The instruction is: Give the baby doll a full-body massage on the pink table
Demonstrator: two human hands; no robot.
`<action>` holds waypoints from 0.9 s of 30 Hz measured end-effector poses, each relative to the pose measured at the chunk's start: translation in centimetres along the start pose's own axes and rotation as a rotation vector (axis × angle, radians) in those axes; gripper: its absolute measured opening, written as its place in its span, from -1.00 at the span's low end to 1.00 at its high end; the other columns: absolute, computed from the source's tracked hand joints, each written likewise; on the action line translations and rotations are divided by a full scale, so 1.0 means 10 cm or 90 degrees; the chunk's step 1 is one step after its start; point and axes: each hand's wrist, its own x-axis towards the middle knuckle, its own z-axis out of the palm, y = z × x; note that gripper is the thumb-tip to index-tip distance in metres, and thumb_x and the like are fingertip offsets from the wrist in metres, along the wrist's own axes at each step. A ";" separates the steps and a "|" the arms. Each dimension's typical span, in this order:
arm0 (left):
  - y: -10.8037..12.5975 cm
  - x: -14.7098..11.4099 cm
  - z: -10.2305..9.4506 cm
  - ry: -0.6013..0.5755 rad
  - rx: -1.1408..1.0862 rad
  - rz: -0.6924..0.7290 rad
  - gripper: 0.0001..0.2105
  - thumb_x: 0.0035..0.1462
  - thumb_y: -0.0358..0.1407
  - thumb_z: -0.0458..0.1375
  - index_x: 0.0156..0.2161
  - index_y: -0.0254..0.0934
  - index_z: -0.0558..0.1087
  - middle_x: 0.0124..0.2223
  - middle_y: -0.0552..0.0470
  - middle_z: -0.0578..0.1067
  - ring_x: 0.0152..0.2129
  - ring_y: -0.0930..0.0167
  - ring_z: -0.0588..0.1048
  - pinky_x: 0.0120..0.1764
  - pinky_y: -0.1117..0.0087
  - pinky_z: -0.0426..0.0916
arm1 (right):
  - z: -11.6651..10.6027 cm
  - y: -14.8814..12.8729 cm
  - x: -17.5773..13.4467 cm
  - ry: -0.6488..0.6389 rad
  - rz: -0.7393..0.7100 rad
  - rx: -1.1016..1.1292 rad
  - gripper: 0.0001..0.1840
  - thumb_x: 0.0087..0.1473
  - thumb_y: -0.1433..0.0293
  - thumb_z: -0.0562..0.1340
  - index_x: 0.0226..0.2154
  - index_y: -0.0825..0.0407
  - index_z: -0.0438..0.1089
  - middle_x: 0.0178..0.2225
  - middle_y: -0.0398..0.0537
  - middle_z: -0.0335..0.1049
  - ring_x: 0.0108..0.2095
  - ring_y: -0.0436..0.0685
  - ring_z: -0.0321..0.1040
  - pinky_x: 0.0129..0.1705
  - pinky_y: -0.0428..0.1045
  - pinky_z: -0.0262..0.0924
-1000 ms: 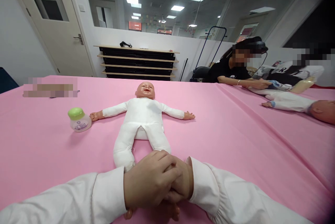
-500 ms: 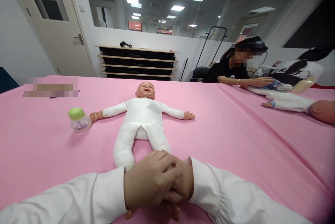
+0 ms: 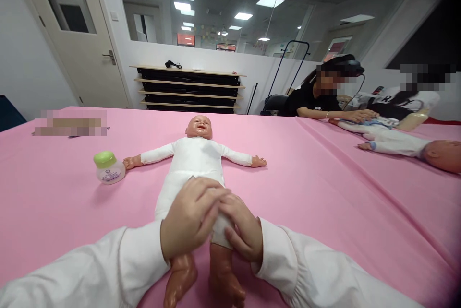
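Note:
A baby doll (image 3: 196, 157) with a white cloth body lies face up on the pink cloth, arms spread, feet toward me. Both my hands are over its leg on the right side of the view, around the knee. My right hand (image 3: 245, 229) curls round the outer side of that leg, thumb across the shin. From the left, my left hand (image 3: 192, 217) arches over the same leg, its fingertips meeting the fingers of my right hand. Brown bare feet show below my hands. Beside the doll's hand at left stands a clear bottle (image 3: 110, 169) with a green cap.
The pink cloth (image 3: 313, 193) covers a wide table. On the right lies a second doll (image 3: 399, 140), handled by a person (image 3: 317, 92) in black wearing a headset. Another person is farther right. A blurred-out item (image 3: 74, 123) lies at far left; dark shelving (image 3: 189, 88) stands behind.
My hands have moved up the doll's leg, away from me, from near the ankle to around the knee. The doll's feet, mostly covered before, now show.

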 end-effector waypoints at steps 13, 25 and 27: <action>-1.61 -0.17 0.14 0.254 -0.218 -0.647 -0.74 0.04 -0.32 -0.02 -0.14 -0.31 0.34 -0.09 -0.08 0.43 -0.10 0.34 0.37 0.01 0.28 0.20 | -0.03 0.30 0.19 0.238 0.381 0.353 -0.34 0.03 0.13 0.13 0.15 -0.04 0.00 0.24 -0.13 -0.14 0.25 0.07 -0.22 0.28 0.07 -0.34; -1.51 -0.18 0.21 0.292 -0.232 -0.631 -0.81 0.09 -0.29 -0.06 -0.22 -0.27 0.32 -0.14 -0.05 0.43 -0.13 0.34 0.38 -0.02 0.27 0.21 | 0.03 0.12 0.25 0.068 0.497 0.726 -0.27 0.16 0.02 -0.28 0.00 0.21 0.23 0.05 0.18 0.23 0.07 0.15 0.20 0.22 0.11 -0.16; -1.44 -0.19 0.27 0.329 -0.239 -0.640 -0.82 0.10 -0.29 -0.06 -0.21 -0.26 0.29 -0.14 -0.04 0.42 -0.13 0.35 0.38 -0.02 0.27 0.22 | 0.07 0.13 0.26 0.035 0.512 0.766 -0.22 0.14 -0.01 -0.30 -0.01 0.24 0.24 0.02 0.23 0.25 0.04 0.15 0.24 0.22 0.09 -0.15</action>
